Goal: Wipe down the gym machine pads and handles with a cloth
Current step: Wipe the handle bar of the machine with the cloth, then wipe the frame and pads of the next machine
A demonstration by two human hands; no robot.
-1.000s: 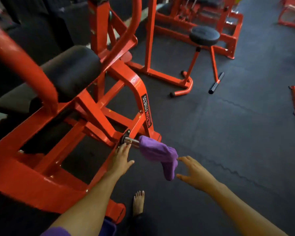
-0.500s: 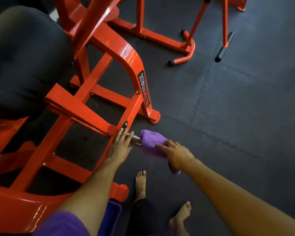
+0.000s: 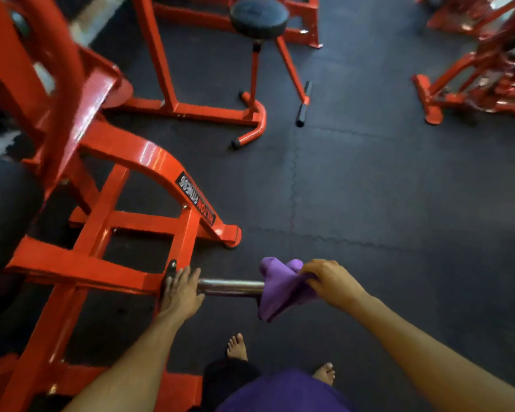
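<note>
A chrome peg (image 3: 229, 287) sticks out sideways from the orange machine frame (image 3: 107, 221) low at the left. A purple cloth (image 3: 280, 288) is draped over the peg's outer end. My right hand (image 3: 330, 282) grips the cloth there, fingers curled round it. My left hand (image 3: 180, 292) rests with straight fingers on the frame where the peg joins it. A black pad (image 3: 6, 212) of the same machine shows at the left edge, partly cut off.
Black rubber floor mats (image 3: 384, 203) spread to the right. An orange stool frame with a round black seat (image 3: 259, 16) stands at the back, more orange machines (image 3: 473, 84) at the far right. My bare feet (image 3: 237, 347) are below the peg.
My right hand reached the cloth and took hold of it, drawing it outward along the peg so more bare chrome shows. The left hand stayed on the frame.
</note>
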